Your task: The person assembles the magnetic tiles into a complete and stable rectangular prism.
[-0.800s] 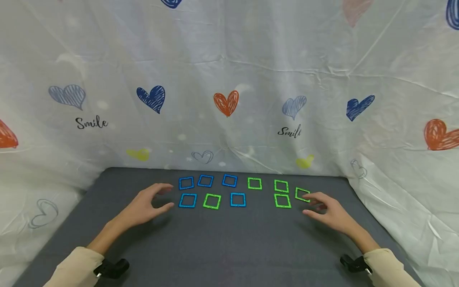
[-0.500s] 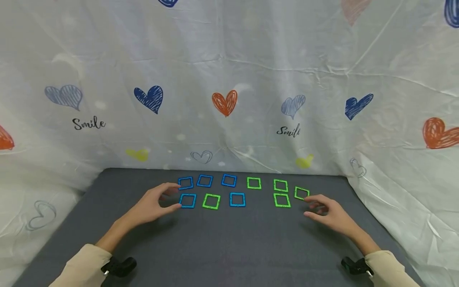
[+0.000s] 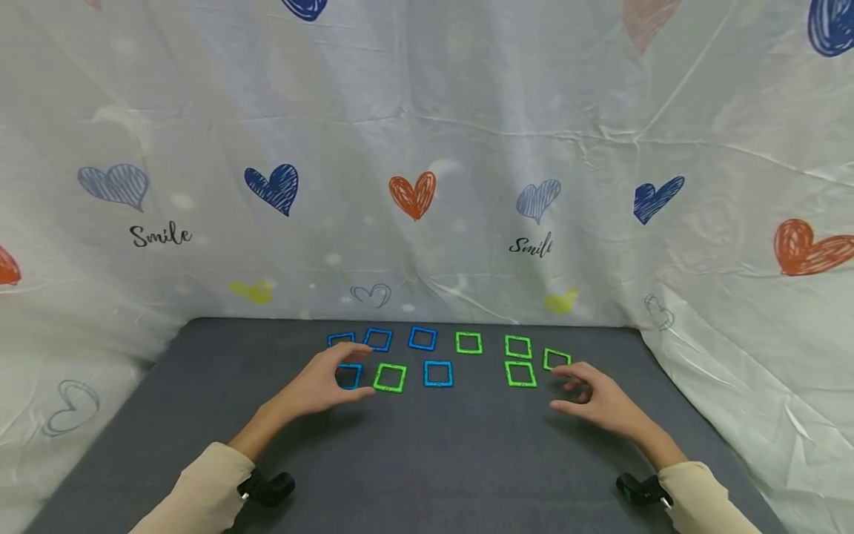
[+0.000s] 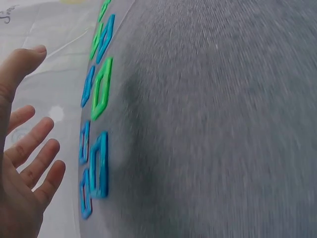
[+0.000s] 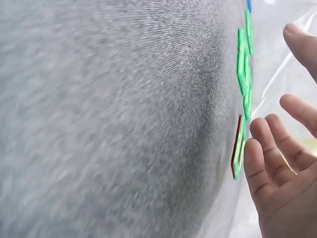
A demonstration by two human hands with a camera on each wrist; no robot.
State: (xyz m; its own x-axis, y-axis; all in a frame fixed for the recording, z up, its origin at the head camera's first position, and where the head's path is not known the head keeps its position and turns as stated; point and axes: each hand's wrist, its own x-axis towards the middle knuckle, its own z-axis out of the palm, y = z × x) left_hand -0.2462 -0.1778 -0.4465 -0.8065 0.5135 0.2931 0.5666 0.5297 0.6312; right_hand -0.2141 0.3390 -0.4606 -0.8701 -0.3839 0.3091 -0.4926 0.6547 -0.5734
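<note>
My left hand (image 3: 322, 382) hovers over the left end of two rows of square plastic frames, thumb and fingers spread and nothing between them. Beneath it, a blue square frame (image 3: 350, 376) is partly covered, and a green square frame (image 3: 390, 377) lies just right of its fingertips. In the left wrist view the left hand (image 4: 29, 163) has its palm and fingers apart from the frames. At the right end, my right hand (image 3: 596, 397) hangs in the air beside a green square frame (image 3: 557, 360), holding nothing. Its loosely bent fingers (image 5: 274, 148) show in the right wrist view.
More square frames lie flat along the back of the dark grey table (image 3: 427, 460): blue ones (image 3: 422, 339) left of centre and green ones (image 3: 519, 374) to the right. A white curtain (image 3: 467, 148) printed with hearts hangs behind the table.
My left hand has moved right, from beside the blue frames to over them, close to the green one. The right hand stays near the rightmost green frame. The view has shifted slightly.
</note>
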